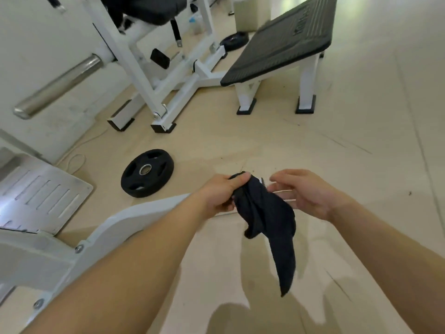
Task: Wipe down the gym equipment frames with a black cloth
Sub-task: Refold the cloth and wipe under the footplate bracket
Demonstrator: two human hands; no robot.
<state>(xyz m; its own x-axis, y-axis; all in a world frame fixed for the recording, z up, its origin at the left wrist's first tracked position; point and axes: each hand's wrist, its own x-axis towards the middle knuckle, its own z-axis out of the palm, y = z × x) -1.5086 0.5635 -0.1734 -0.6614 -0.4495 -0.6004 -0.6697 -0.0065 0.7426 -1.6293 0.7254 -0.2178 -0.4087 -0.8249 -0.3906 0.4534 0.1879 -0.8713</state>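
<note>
A black cloth (267, 218) hangs in mid-air over the beige floor, bunched at its top and trailing down to a point. My left hand (220, 192) grips the bunched top of the cloth, thumb pressed over it. My right hand (304, 192) hovers just to the right of the cloth with fingers relaxed and spread, fingertips close to the fabric; whether they touch it I cannot tell. A white curved machine frame (125, 225) runs beneath my left forearm. Another white machine frame (149, 75) stands at the upper left.
A black weight plate (147, 173) lies flat on the floor left of my hands. A slanted black footplate on white legs (281, 42) stands at the upper right. A ribbed metal plate (41, 194) and a steel bar (57, 86) are at the left.
</note>
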